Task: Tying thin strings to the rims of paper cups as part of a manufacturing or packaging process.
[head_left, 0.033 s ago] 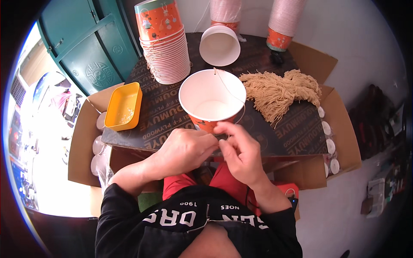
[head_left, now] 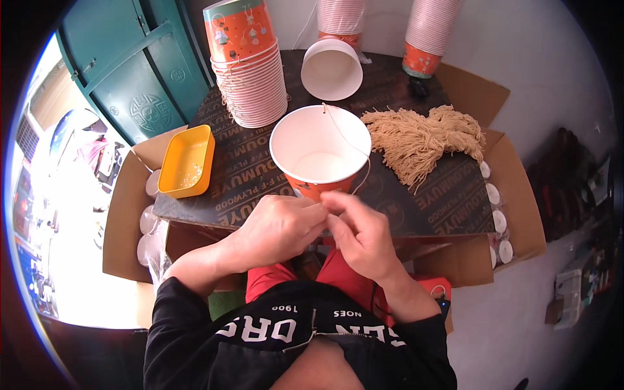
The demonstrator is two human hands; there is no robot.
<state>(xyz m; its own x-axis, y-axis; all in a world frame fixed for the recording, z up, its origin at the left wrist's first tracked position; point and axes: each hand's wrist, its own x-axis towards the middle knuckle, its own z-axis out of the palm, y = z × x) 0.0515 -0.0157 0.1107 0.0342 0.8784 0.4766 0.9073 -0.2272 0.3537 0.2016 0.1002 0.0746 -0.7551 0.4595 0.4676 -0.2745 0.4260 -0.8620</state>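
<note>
An orange paper cup (head_left: 318, 153) with a white inside stands upright on a dark plywood board (head_left: 442, 195) right in front of me. A thin tan string (head_left: 344, 140) runs from a hole in its far rim across the mouth to its near side. My left hand (head_left: 276, 227) and my right hand (head_left: 361, 234) meet at the cup's near rim, and the fingertips of both pinch the end of that string. A loose bundle of the same tan strings (head_left: 422, 140) lies on the board to the right of the cup.
A tall stack of orange cups (head_left: 250, 71) stands at the back left, and a white-lined cup (head_left: 331, 68) lies on its side behind. Two more stacks (head_left: 429, 32) stand further back. A yellow tray (head_left: 188, 159) sits on the left. The board rests on an open cardboard box (head_left: 513, 195) holding white lids (head_left: 497, 221).
</note>
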